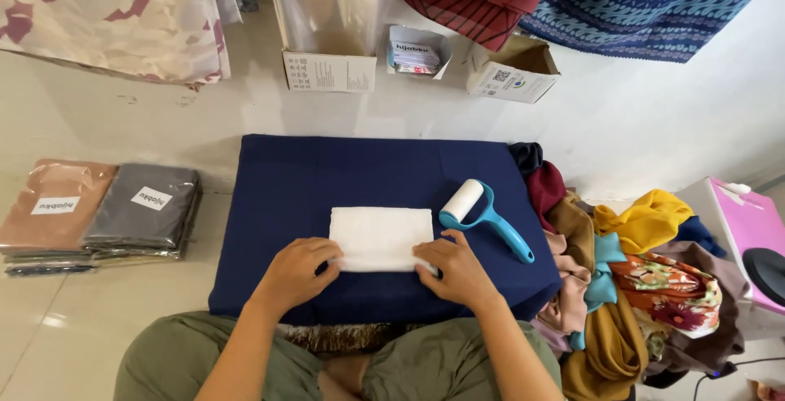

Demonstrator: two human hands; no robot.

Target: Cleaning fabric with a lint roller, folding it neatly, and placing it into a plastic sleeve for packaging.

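Note:
A folded white cloth [380,236] lies flat in the middle of a dark blue padded board [286,180]. My left hand [296,272] presses on the cloth's near left corner, fingers curled over its edge. My right hand [456,270] rests on the near right corner, fingers on the fabric. Both hands pinch the near edge of the cloth. A teal lint roller with a white roll [484,213] lies on the board just right of the cloth, close to my right hand.
A heap of coloured fabrics [630,286] sits to the right of the board. Two stacks of bagged cloths, brown [53,205] and grey [147,205], lie on the floor at left. Cardboard boxes [331,70] stand at the back. A pink-topped white box [748,221] is far right.

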